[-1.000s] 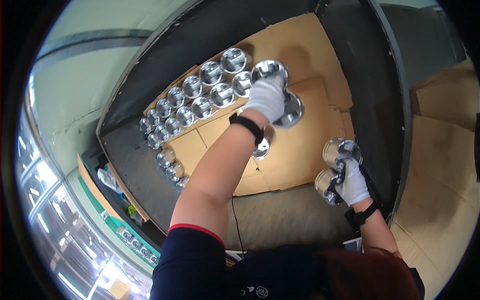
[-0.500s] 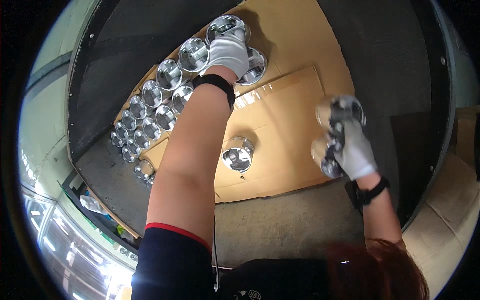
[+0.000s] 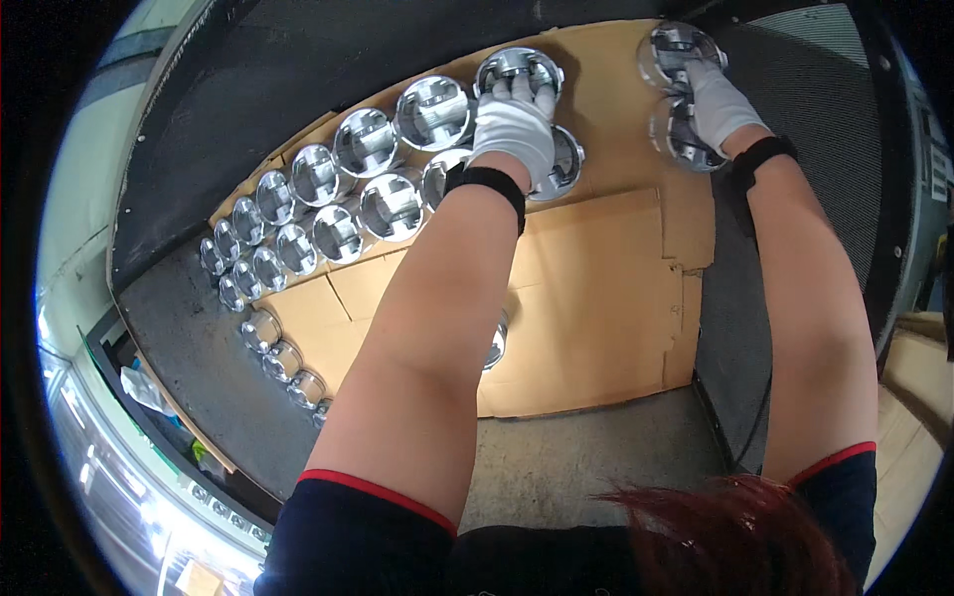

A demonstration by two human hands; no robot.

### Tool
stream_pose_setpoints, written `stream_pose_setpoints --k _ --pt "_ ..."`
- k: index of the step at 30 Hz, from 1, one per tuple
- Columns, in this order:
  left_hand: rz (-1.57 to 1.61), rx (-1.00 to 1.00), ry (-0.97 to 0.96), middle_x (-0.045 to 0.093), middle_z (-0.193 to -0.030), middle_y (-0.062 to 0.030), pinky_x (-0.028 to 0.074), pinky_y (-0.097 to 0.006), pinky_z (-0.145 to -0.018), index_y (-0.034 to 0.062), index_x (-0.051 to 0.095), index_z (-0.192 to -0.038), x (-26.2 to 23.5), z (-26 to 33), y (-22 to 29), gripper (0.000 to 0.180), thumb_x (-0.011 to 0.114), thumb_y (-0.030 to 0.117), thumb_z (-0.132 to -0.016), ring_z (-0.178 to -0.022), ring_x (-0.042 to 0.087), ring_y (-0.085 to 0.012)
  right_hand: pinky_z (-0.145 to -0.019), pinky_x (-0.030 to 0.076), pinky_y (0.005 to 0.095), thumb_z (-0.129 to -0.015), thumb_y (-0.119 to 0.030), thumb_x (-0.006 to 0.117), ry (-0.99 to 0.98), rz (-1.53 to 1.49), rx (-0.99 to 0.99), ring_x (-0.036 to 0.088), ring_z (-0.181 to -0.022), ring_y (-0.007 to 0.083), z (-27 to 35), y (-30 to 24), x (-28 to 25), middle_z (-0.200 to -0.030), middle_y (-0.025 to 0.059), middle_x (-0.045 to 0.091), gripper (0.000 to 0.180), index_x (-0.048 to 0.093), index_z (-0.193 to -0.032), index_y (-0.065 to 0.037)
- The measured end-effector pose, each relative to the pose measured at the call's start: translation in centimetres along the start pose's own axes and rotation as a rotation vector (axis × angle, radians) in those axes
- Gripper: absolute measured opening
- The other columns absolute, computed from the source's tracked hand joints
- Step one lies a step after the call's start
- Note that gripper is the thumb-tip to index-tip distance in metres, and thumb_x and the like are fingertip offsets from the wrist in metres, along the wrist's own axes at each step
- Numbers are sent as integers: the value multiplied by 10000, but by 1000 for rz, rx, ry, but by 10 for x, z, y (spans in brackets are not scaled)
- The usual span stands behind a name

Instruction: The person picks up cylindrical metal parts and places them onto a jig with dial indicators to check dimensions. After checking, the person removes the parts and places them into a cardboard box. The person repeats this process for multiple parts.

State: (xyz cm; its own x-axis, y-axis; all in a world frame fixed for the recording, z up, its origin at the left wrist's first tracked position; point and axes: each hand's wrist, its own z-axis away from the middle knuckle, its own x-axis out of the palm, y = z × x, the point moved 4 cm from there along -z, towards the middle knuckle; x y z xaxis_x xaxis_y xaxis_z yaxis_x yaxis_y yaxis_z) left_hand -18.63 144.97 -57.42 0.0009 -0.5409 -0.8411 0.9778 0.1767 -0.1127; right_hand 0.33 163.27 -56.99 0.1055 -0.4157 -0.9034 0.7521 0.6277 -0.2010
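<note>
My left hand (image 3: 515, 129), in a white glove, has its fingers inside an upturned shiny metal piston (image 3: 517, 62) at the far end of a double row. Just below that glove a second piston (image 3: 569, 167) shows in part. My right hand (image 3: 723, 107), also gloved, grips two pistons together: an upper piston (image 3: 680, 42) and a lower piston (image 3: 688, 147). Both are over the far right of the cardboard, and slight blur hides whether they touch it. Its fingertips are tucked inside them, out of sight.
Several pistons (image 3: 366, 142) stand in two rows on the cardboard sheet (image 3: 606, 298), running to the left. More pistons (image 3: 283, 360) lie at the lower left. One piston (image 3: 497, 343) is partly behind my left forearm. A dark wall (image 3: 815, 149) bounds the right side.
My right hand has carried the two pistons farther away, toward the far right corner. The left hand stays at the far end of the rows. The whole view has shifted.
</note>
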Motion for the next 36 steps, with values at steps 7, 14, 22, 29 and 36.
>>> stream_pose_setpoints --k 7,14,22,29,36 --pt "67 26 57 390 -1552 -287 353 -515 -1136 33 328 -1553 0 3 -1 912 760 285 -791 -1424 409 -468 -1086 446 457 -975 -55 447 -53 96 34 520 -1307 438 -7 13 12 -1459 296 484 505 441 -1479 -92" --pt "55 24 71 467 -1477 -299 438 -519 -1067 13 395 -1491 -2 2 -2 929 845 272 -721 -1341 499 -473 -1039 486 494 -943 -99 497 204 309 31 585 -1211 442 27 -37 -7 -1397 290 528 474 486 -1416 -78" --pt "27 36 129 417 -1510 -315 466 -512 -1055 26 359 -1519 3 -1 -1 728 608 246 -871 -1318 518 -472 -908 536 489 -945 -550 565 -753 -459 -11 680 -1037 408 246 -227 101 -1118 252 698 645 548 -1279 2" --pt "-32 22 38 349 -1549 -346 424 -519 -1107 38 266 -1574 3 -5 -1 817 612 259 -867 -1360 480 -481 -781 560 519 -968 -527 517 -755 -615 228 706 -893 431 261 -278 185 -972 265 720 656 449 -1337 11" --pt "87 -24 -31 250 -1632 -266 335 -548 -1167 90 209 -1607 -3 -3 1 1077 843 320 -768 -1463 329 -495 -809 557 500 -902 -346 663 -750 -597 260 710 -932 409 266 -270 185 -995 246 726 585 416 -1328 -30"
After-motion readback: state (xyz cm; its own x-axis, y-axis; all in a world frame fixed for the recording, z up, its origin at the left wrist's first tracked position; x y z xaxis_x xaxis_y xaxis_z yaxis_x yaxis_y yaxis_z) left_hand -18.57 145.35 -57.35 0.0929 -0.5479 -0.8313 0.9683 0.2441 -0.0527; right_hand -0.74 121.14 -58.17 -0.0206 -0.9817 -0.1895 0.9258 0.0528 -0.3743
